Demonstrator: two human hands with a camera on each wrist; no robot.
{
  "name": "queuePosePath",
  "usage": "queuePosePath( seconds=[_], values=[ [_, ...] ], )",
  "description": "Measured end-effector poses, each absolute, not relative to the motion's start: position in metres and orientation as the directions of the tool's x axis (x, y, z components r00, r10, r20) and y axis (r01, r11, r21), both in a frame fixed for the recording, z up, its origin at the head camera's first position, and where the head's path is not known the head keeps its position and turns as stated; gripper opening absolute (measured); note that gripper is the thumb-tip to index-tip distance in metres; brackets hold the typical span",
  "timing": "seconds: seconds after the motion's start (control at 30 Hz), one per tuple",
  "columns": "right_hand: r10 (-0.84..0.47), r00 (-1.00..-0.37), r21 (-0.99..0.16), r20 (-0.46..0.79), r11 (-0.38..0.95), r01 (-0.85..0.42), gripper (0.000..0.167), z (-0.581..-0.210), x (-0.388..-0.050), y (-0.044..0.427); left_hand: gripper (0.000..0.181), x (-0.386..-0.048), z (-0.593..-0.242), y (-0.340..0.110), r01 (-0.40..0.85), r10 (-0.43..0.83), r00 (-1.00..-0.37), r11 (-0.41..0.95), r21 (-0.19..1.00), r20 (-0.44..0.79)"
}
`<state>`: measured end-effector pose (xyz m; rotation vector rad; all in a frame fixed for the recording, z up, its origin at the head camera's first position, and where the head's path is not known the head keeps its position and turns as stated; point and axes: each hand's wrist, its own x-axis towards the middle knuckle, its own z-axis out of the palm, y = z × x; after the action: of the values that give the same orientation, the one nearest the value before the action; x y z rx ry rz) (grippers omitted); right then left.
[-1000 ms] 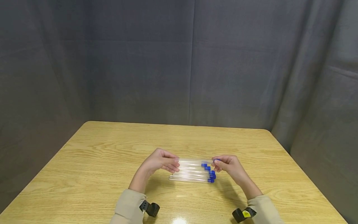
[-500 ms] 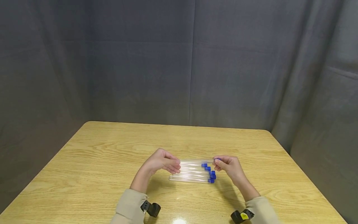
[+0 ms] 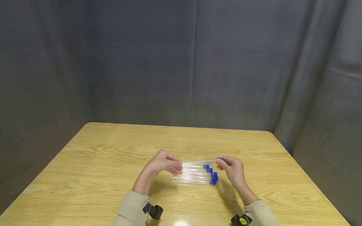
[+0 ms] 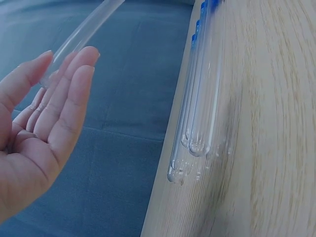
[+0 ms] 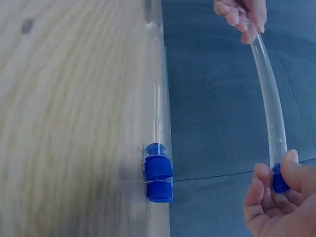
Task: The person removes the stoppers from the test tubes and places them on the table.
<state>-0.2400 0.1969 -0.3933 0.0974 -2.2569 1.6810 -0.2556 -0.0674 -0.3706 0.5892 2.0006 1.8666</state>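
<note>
So your near-closed left hand [image 3: 165,163] and right hand [image 3: 233,167] pinch opposite ends of the clear, slender, blue-capped tube [image 5: 272,101], probably steadying it above the yellow wood-grain table [image 3: 181,141], near similar tubes [image 3: 195,178].

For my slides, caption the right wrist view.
Right fingers pinch the blue cap of a clear tube, left fingers its far end; more tubes nearby.

Person wears beige cloth. Left sleeve [image 3: 131,206] softly creased, ending on the forearm; right sleeve [image 3: 261,214] matches. Left hand [image 3: 165,163] and right hand [image 3: 232,168] bare. Left wrist unit [image 3: 156,212]: black, angular bracket, rounded end. Right wrist unit [image 3: 235,220]: also black, rounded, bearing a yellow patch [image 3: 243,221].
</note>
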Motion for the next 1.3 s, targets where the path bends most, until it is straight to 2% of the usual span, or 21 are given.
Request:
queuePosePath(
  seconds=[0.1, 0.33, 0.73, 1.17, 1.3],
  values=[
    [0.142, -0.936, -0.908, 0.322, 0.327, -0.263, 0.016, -0.394, -0.241, 0.197, 0.019, -0.256, -0.370, -0.068, 0.068, 0.516, -0.856, 0.052, 0.996, 0.031],
    [0.038, -0.962, -0.953, 0.270, 0.151, -0.261, 0.016, -0.397, -0.241, 0.202, 0.020, -0.257, -0.370, -0.072, 0.061, 0.529, -0.848, 0.033, 0.998, 0.035],
    [-0.119, -0.968, -0.970, 0.221, 0.073, -0.230, 0.022, -0.399, -0.243, 0.212, 0.021, -0.259, -0.372, -0.079, 0.056, 0.559, -0.829, 0.025, 0.998, 0.032],
    [-0.127, -0.982, -0.990, 0.142, -0.008, -0.142, 0.018, -0.401, -0.242, 0.215, 0.019, -0.258, -0.377, -0.079, 0.041, 0.540, -0.842, 0.039, 0.998, 0.013],
    [-0.121, -0.984, -0.991, 0.131, 0.007, -0.133, 0.017, -0.401, -0.241, 0.216, 0.022, -0.258, -0.379, -0.080, 0.050, 0.543, -0.840, 0.053, 0.997, 0.013]
  ],
)
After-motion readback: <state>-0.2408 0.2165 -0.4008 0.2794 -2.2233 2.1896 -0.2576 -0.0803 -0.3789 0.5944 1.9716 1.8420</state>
